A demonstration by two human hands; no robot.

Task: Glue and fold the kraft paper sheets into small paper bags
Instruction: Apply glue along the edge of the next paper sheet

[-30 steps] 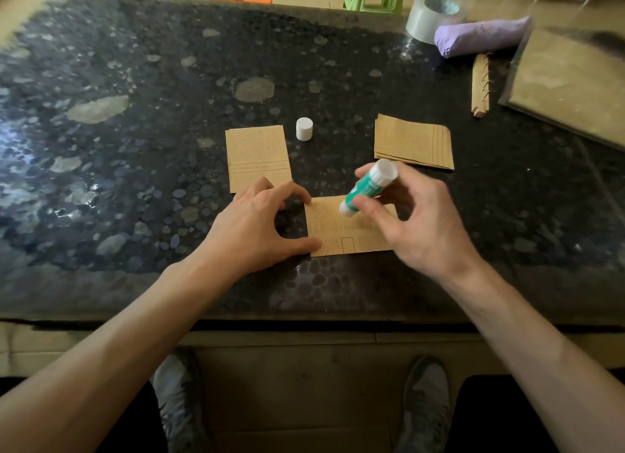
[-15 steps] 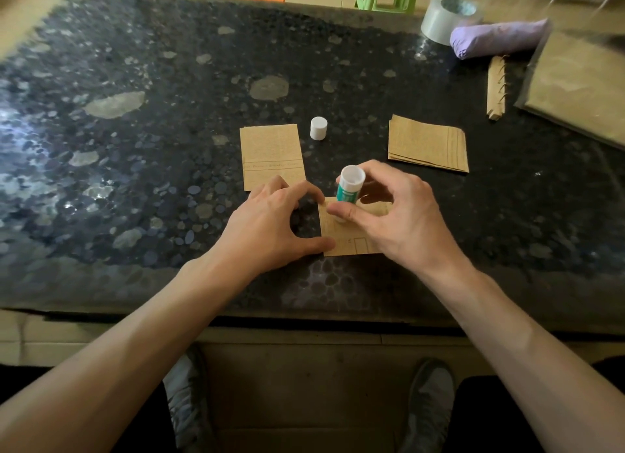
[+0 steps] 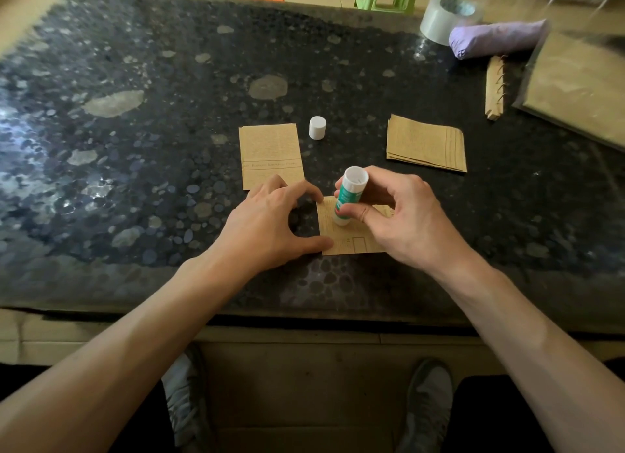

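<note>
Near the front edge of the glossy, pebble-speckled stone desk (image 3: 135,148), a small rectangular kraft sheet (image 3: 351,241) lies flat. The open left hand (image 3: 267,226) pins its left edge with thumb and forefinger tips, while the right hand (image 3: 406,222) grips a white-and-green glue stick (image 3: 350,195), nearly upright, tip down on the paper. That hand hides much of the sheet, whose faint print is unreadable; beyond lie a round white cap (image 3: 317,128) and a fanned stack of sheets (image 3: 426,143).

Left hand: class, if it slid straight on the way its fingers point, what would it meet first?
Likely the glue stick in the right hand, across the kraft sheet the left hand touches.
</note>
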